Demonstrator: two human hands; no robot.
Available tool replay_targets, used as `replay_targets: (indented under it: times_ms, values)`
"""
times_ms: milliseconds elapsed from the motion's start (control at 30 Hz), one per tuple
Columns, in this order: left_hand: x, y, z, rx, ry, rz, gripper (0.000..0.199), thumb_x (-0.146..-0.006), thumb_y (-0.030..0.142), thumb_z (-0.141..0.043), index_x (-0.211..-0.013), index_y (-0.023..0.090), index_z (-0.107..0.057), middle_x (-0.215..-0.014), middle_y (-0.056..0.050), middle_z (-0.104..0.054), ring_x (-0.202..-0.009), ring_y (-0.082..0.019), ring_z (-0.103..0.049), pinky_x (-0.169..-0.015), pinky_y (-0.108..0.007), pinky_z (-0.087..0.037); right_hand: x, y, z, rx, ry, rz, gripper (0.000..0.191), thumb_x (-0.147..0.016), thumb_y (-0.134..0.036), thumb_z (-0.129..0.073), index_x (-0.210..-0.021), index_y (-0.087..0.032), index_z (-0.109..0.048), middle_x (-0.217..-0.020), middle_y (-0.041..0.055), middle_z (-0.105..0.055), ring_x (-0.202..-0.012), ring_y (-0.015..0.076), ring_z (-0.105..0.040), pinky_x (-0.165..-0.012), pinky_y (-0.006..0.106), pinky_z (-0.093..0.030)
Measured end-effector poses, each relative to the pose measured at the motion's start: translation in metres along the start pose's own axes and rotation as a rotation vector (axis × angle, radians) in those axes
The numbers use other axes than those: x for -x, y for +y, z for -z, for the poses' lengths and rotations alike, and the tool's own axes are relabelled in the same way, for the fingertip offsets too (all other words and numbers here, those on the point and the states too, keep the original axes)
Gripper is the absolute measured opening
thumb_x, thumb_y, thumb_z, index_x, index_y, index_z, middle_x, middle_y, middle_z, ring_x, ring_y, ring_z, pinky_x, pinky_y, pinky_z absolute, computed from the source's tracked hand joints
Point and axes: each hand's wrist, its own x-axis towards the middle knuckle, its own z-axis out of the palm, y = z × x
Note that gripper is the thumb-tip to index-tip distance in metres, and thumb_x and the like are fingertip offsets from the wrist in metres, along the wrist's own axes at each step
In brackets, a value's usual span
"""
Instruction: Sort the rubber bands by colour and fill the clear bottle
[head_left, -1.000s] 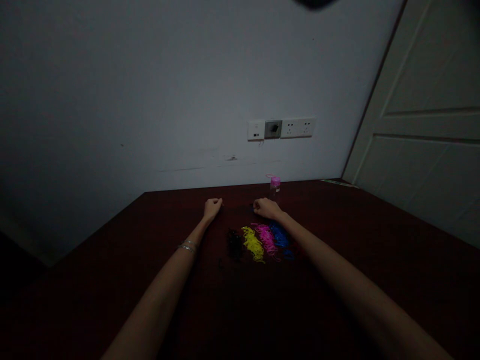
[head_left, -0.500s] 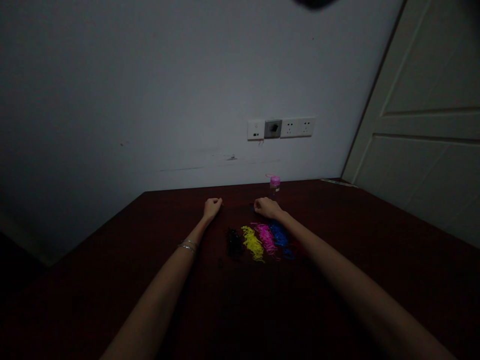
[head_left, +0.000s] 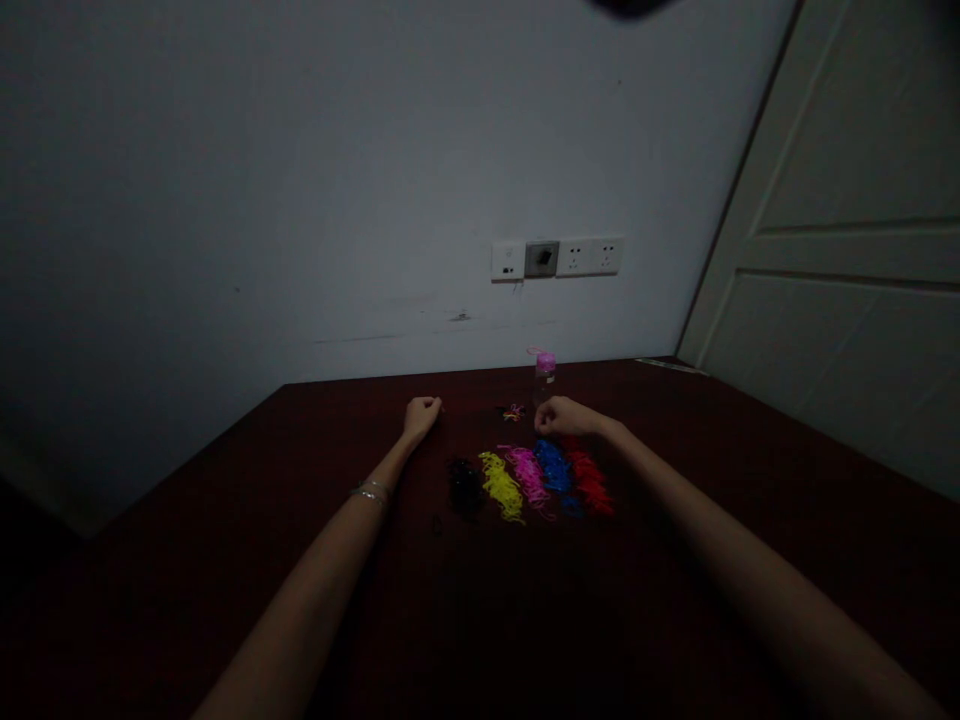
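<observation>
My left hand (head_left: 423, 412) rests on the table at the left, its fingers curled closed and nothing showing in them. My right hand (head_left: 561, 414) is closed in a pinch just above the far end of the blue bands (head_left: 553, 466); whatever its fingers hold is hidden. Piles of thin, string-like bands lie side by side: black (head_left: 466, 486), yellow (head_left: 501, 486), pink (head_left: 529, 478), blue, and red (head_left: 590, 482). Between my hands sits a small mixed-colour bunch of bands (head_left: 514, 412).
Behind my right hand stands a clear bottle with a pink cap (head_left: 546, 362). A wall with sockets (head_left: 574, 257) borders the dark red table (head_left: 247, 480) at the back. To the right is a pale panelled door (head_left: 840, 330). The light is dim.
My right hand has moved right, from the mixed bunch to the far end of the blue pile. This uncovers the bunch and the red pile. The left hand stays put.
</observation>
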Motion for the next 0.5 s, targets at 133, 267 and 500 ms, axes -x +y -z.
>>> replay_targets:
  times_ms: [133, 267, 500]
  values:
    - [0.001, 0.000, 0.000, -0.005, 0.005, -0.003, 0.032, -0.071, 0.034, -0.042, -0.060, 0.016, -0.065, -0.059, -0.003, -0.061, -0.061, -0.015, -0.055, -0.058, -0.022, -0.035, 0.010, 0.002, 0.003, -0.002, -0.048, 0.000, 0.023, -0.061, -0.020, -0.052, -0.075, -0.012, -0.068, -0.062, 0.0019, -0.063, -0.055, 0.0108, -0.053, -0.053, 0.021, -0.038]
    - [0.002, 0.001, 0.001, -0.007, 0.001, 0.005, 0.032, -0.072, 0.034, -0.042, -0.059, 0.015, -0.065, -0.058, -0.002, -0.061, -0.059, -0.015, -0.055, -0.057, -0.022, -0.035, 0.015, 0.007, 0.006, -0.014, -0.031, -0.005, 0.024, -0.061, -0.020, -0.052, -0.077, -0.012, -0.069, -0.066, 0.0031, -0.064, -0.059, 0.0119, -0.054, -0.056, 0.021, -0.040]
    - [0.001, 0.000, 0.000, -0.002, -0.002, 0.001, 0.031, -0.072, 0.034, -0.043, -0.060, 0.016, -0.065, -0.059, -0.003, -0.062, -0.061, -0.015, -0.055, -0.057, -0.022, -0.036, 0.022, 0.039, 0.007, -0.028, 0.204, -0.079, 0.028, -0.070, -0.035, -0.050, -0.072, -0.012, -0.066, -0.065, 0.0045, -0.063, -0.058, 0.0127, -0.053, -0.053, 0.022, -0.038]
